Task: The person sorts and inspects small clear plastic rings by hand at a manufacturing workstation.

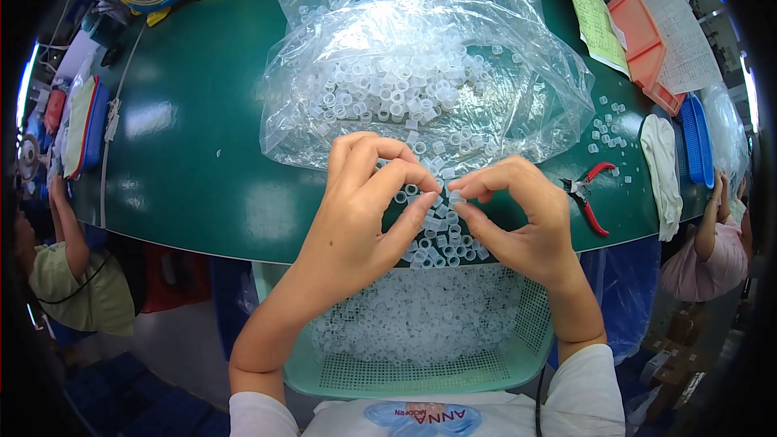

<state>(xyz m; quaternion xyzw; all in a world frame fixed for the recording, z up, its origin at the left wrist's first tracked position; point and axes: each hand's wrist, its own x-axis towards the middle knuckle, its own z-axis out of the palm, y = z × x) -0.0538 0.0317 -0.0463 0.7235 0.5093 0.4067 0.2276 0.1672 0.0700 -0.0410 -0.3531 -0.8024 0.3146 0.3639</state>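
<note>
Pinching one translucent ring (457, 197) between thumb and forefinger of the right hand (526, 222), just above the near middle of the green table (186, 170). Bringing thumb and forefinger of the left hand (352, 214) nearly together just beside it; not managing to tell whether gripping a piece there. Judging as left: the loose ring cluster (441, 251) by the near table edge, plus the large heap (388, 85) at the clear plastic bag (526, 105) on the far side. Judging as done, tentatively: the thick layer of small pieces (413, 316) in the mint-green basket (486, 380) on the near side; not distinguishing rings from scraps. Leaving red-handled cutters (591, 202) untouched at right. Estimating overall: partway, with plenty remaining.
</note>
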